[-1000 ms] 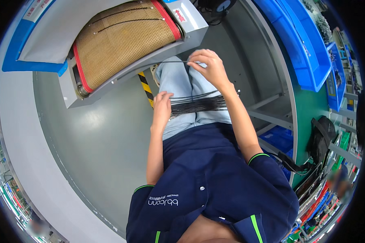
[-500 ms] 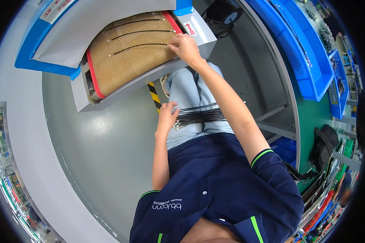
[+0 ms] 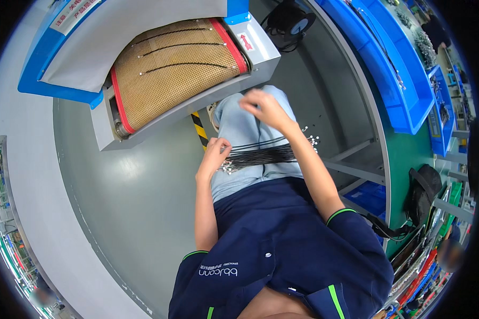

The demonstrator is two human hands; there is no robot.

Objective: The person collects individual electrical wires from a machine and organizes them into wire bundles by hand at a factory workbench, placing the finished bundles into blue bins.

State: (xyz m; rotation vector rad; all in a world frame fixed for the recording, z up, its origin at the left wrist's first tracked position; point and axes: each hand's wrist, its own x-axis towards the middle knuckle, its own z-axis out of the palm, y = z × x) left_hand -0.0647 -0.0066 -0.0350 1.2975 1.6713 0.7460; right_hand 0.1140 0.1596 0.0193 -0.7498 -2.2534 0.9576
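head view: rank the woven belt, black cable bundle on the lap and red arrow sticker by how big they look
1. woven belt
2. black cable bundle
3. red arrow sticker

The gaps look clear in this view.

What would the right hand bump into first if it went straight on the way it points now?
Probably the conveyor's grey metal side, just in front of the tan mesh belt; the right hand is blurred and height unclear, so it might pass above.

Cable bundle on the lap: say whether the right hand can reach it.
Likely yes: nothing visible stands between the right hand and the cable bundle; the left hand is only at its left end.
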